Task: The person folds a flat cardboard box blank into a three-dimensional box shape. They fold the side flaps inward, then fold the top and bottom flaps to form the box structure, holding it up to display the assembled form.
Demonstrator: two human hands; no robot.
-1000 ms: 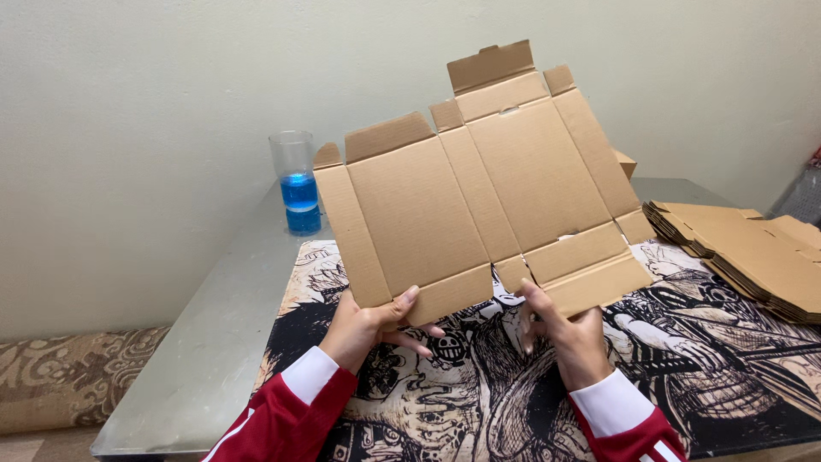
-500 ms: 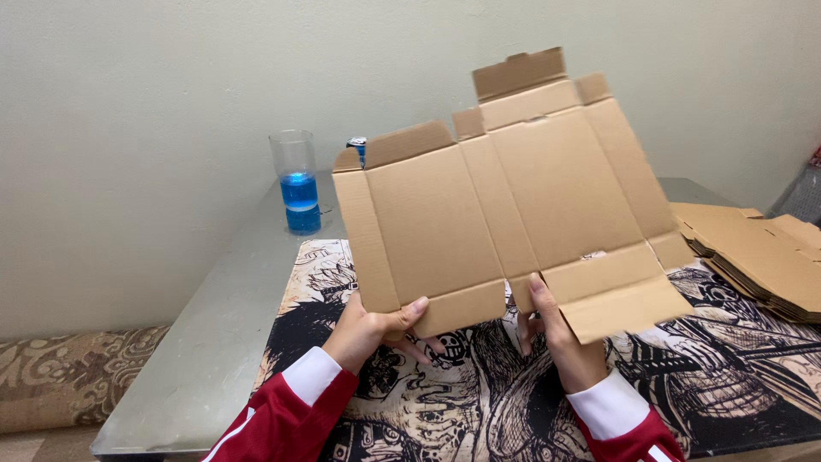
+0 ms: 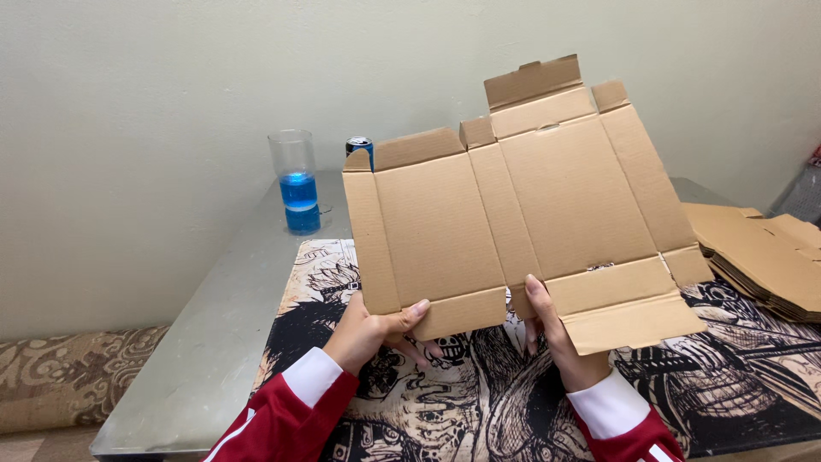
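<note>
- Holding a flat, unfolded cardboard box blank (image 3: 530, 214) upright above the table (image 3: 214, 342), both hands grip it along its lower edge; the blank stands nearly vertical, slightly tilted, its plain brown face toward the camera.
- Left hand (image 3: 376, 329): clamped on the bottom flap of the blank's left panel. The thumb lies flat across the front of the flap, the other fingers curl behind and below it. The flap is pinched between thumb and fingers.
- Right hand (image 3: 560, 338): at the bottom edge near the blank's middle crease. One finger runs straight up the front face beside the lower right flap; the remaining fingers are mostly hidden behind the card, so their spread cannot be told. The hand is closed on the blank.
- Both wrists show white cuffs on red sleeves (image 3: 291, 419).
- Lower right flap of the blank is bent forward, away from the main panel.
- Beneath the hands, a black-and-cream printed mat (image 3: 462, 411) covers part of the grey table.
- A stack of further flat cardboard blanks (image 3: 761, 257) lies on the mat to the right, apart from the held blank.
- A tall clear glass (image 3: 296, 181) with blue liquid stands at the table's far left, near the wall.
- A drink can (image 3: 359, 147) stands just right of the glass, partly hidden behind the blank's upper left corner.
</note>
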